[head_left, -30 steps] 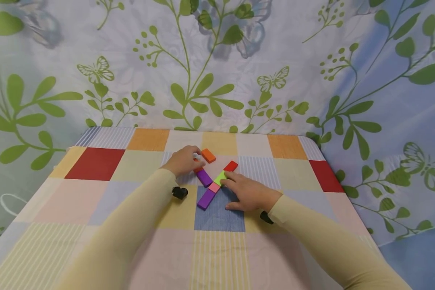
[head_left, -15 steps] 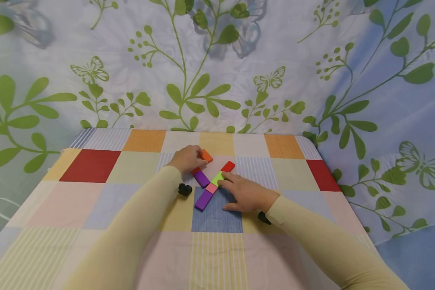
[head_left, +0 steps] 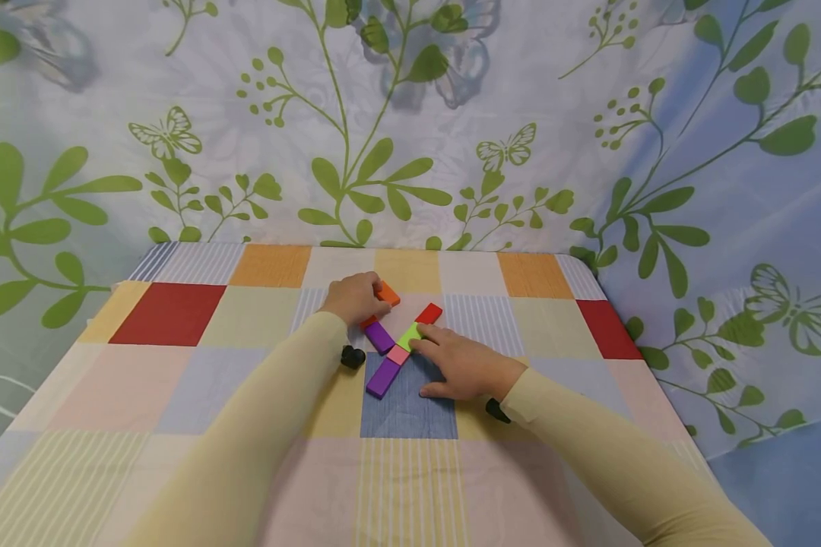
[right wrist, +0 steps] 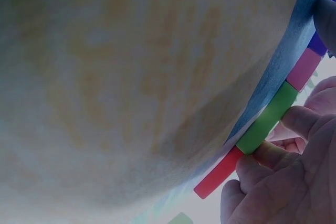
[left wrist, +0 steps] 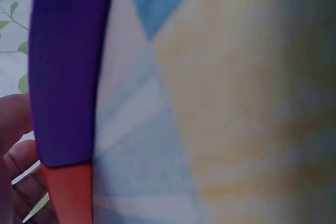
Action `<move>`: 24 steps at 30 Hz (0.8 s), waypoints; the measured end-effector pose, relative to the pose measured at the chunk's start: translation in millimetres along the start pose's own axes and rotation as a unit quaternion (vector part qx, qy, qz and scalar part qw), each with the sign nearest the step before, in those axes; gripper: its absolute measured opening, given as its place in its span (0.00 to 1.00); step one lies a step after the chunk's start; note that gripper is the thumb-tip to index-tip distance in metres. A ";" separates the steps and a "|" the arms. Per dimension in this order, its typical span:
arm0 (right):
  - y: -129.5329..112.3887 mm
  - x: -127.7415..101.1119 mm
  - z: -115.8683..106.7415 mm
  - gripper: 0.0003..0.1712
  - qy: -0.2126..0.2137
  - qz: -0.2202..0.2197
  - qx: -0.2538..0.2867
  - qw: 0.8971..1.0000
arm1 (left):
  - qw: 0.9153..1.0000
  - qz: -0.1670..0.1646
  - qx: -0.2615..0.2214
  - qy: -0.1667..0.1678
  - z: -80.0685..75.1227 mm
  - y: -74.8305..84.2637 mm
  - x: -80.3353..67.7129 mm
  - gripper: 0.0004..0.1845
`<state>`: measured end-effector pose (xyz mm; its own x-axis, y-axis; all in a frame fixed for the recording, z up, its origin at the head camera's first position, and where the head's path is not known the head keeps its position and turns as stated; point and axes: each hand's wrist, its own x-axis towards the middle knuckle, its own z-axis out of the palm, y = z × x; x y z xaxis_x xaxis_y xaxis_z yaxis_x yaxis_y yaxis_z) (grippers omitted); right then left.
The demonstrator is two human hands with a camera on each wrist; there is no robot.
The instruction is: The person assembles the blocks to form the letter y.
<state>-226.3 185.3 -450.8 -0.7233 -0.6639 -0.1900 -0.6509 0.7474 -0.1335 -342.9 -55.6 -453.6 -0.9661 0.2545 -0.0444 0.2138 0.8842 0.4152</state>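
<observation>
In the head view, the left hand (head_left: pixel 354 298) lies over the upper end of a red block (head_left: pixel 369 321), its fingertips at the near end of an orange block (head_left: pixel 388 293); whether they pinch either is hidden. A purple block (left wrist: pixel 68 72) meets the red block end to end in the left wrist view. The right hand (head_left: pixel 467 363) rests its extended fingertips against a green block (right wrist: pixel 269 116). That green block stands in a slanting row between a red block (right wrist: pixel 218 172) and a pink block (right wrist: pixel 304 70), with another purple block (head_left: pixel 383 377) at the near end.
A patchwork cloth (head_left: pixel 410 486) covers the table. Behind it hangs a leaf-patterned curtain (head_left: pixel 260 129). Black wrist devices show below the left (head_left: pixel 353 357) and right (head_left: pixel 497 411) wrists. A white cord (head_left: pixel 0 395) loops at the table's left edge.
The left hand has shifted toward the orange block and now covers its near corner. The right hand stays at the green block. The head view has panned slightly, while the blocks keep their arrangement.
</observation>
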 end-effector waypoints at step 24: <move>2.0 0.4 2.6 0.50 0.002 0.001 -0.002 1.000 | 0.999 -0.004 -0.033 0.003 2.7 -4.3 4.7 0.22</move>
<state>-227.4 186.6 -453.8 -0.7258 -0.6623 -0.1858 -0.6500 0.7488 -0.1298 -348.0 -57.2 -458.1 -0.9686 0.2450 -0.0432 0.1961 0.8586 0.4737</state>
